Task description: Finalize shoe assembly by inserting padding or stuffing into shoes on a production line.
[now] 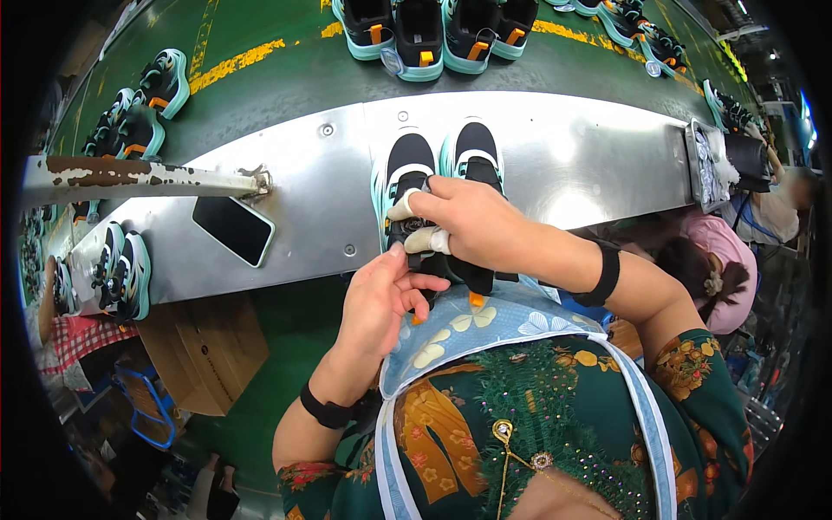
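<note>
A pair of black, white and mint-green sneakers lies side by side on the metal ledge before me, toes pointing away. My right hand (pixel 481 227) reaches across both; white covers wrap two of its digits. It closes on the tongue and lace area of the left sneaker (pixel 407 156), where the exact grip is partly hidden. Beneath that hand the right sneaker (pixel 477 143) is half covered. At the left sneaker's heel end, my left hand (pixel 381 295) has its fingers apart and loosely bent, one fingertip against the shoe near the right hand's covered digits.
A phone (pixel 232 230) lies on the ledge at left, beside a rusty white metal bar (pixel 147 178). Beyond the ledge, a green surface (pixel 286 82) carries more sneakers (pixel 420 39). A metal tray (pixel 706 165) sits far right, near a person in pink (pixel 724 260). A cardboard box (pixel 204 355) stands lower left.
</note>
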Available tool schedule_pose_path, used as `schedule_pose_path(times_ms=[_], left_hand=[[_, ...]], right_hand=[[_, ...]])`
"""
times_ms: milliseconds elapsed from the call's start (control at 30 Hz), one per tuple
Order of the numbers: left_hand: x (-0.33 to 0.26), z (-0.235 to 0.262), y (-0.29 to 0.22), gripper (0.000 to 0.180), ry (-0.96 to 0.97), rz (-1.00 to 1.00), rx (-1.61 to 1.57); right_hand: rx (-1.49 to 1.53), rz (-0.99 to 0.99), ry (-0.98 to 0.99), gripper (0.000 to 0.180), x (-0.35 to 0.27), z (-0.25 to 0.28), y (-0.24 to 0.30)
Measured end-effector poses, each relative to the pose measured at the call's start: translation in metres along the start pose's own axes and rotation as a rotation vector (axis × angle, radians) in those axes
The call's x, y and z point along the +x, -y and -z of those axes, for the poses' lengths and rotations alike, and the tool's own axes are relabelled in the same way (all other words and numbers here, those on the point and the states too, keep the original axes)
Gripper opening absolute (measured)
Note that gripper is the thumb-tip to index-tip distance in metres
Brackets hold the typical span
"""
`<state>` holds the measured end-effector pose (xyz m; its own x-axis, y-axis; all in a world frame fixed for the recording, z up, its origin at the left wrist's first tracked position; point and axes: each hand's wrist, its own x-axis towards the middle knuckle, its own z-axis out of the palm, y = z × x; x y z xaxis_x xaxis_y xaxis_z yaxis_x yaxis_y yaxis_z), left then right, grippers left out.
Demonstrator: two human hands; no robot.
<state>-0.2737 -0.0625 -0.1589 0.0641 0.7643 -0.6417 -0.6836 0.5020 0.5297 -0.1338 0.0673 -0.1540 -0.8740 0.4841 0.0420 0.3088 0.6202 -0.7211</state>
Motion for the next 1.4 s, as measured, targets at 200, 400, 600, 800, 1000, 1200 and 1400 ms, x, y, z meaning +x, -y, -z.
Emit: schedule_pose_path(times_ms=[200, 400, 600, 800, 1000, 1200, 1400], left_hand=[[0.002, 0.017, 0.007, 0.049, 0.065, -0.014, 0.028], [-0.007, -0.008, 0.001, 0.048, 0.011, -0.057, 0.040], [-0.061, -0.068, -0.042, 0.042, -0.114, -0.881, 1.420], [-0.073, -0.142, -0.033, 0.044, -0.008, -0.833, 1.900], [-0.114, -0.197, -0.110, 0.024, 0.082, -0.619, 1.352], [-0.097, -0.203, -0.231, 0.033, -0.339, -0.744, 1.231], [0.016, -0.197, -0.339, 0.035, -0.943, -0.886, 1.770]], right_hand=[[0.069, 0.052, 0.076, 0.038, 0.007, 0.002, -0.003], [-0.041, 0.046, 0.031, 0.034, 0.009, 0.008, 0.001], [-0.067, 0.001, -0.029, 0.039, 0.021, 0.127, 0.012], [-0.855, -0.212, -0.164, 0.052, 0.083, 0.218, -0.002], [-0.903, -0.254, -0.280, 0.037, 0.049, 0.280, -0.053], [-0.968, -0.450, -0.332, 0.034, -0.002, 0.376, -0.101], [-0.998, -0.422, -0.244, 0.032, -0.004, 0.409, -0.089]])
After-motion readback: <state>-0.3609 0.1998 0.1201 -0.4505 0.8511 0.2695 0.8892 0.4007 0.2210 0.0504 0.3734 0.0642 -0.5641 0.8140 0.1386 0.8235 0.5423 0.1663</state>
